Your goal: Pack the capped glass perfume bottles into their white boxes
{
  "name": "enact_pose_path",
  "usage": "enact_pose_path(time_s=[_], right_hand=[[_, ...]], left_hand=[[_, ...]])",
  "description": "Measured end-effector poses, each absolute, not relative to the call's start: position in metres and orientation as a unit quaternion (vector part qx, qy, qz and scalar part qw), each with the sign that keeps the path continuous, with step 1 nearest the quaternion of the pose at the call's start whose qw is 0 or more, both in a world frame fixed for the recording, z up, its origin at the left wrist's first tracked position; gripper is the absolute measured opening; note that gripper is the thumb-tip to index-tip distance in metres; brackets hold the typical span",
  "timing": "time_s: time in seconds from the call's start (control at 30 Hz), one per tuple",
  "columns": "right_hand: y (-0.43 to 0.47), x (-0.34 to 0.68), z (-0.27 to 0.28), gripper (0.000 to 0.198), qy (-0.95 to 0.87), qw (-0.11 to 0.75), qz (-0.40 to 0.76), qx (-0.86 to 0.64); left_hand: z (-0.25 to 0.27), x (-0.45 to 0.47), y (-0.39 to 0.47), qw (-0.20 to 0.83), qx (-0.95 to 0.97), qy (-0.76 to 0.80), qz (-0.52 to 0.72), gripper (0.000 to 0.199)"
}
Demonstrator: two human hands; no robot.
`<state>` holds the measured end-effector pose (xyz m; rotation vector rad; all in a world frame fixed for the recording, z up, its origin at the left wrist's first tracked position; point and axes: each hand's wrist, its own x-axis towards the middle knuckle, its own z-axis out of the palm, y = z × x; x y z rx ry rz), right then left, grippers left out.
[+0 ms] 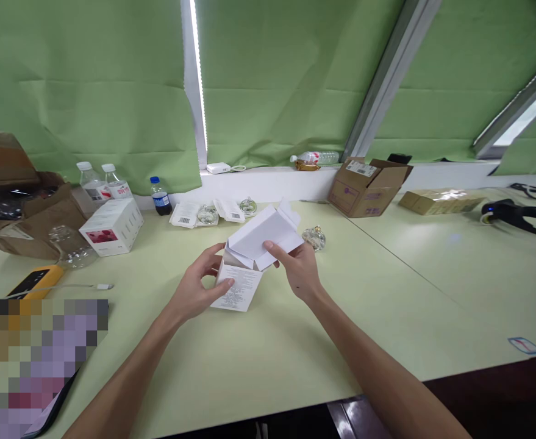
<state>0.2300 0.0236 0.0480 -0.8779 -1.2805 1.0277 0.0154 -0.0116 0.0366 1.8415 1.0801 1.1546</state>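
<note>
In the middle of the head view, my left hand [200, 281] grips a small white carton [239, 286] with fine print on its front, thumb on the printed face. My right hand [299, 268] pinches a folded white card insert [261, 235], thumb on top. The insert sits at the carton's open top, tilted up to the right; how far it reaches inside is hidden. Just behind my right hand stands a clear glass bottle [314, 238] with a gold-coloured neck. Two similar round glass bottles lie farther back beside flat white packets [186, 214].
Left are a white box [112, 227], a clear plastic bottle [73, 247], a blue-capped drink bottle [160, 196], a brown paper bag [43, 213] and a yellow device [36, 281] with a cable. An open cardboard box [363, 188] stands at the back right, near black headgear [519, 213].
</note>
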Motion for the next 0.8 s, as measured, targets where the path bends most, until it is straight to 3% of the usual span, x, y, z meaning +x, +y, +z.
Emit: enact_pose_path(time_s=[0.63, 0.8], right_hand=[[0.0192, 0.2297, 0.0537, 0.026, -0.597, 0.572, 0.396, -0.398], [0.0180, 0.2290, 0.0507, 0.025, -0.601, 0.569, 0.414, -0.379]], left_hand=[[0.0376, 0.0149, -0.0126, 0.350, 0.708, 0.414, 0.452, 0.053], [0.0389, 0.0160, -0.0136, 0.347, 0.710, 0.416, 0.450, 0.058]])
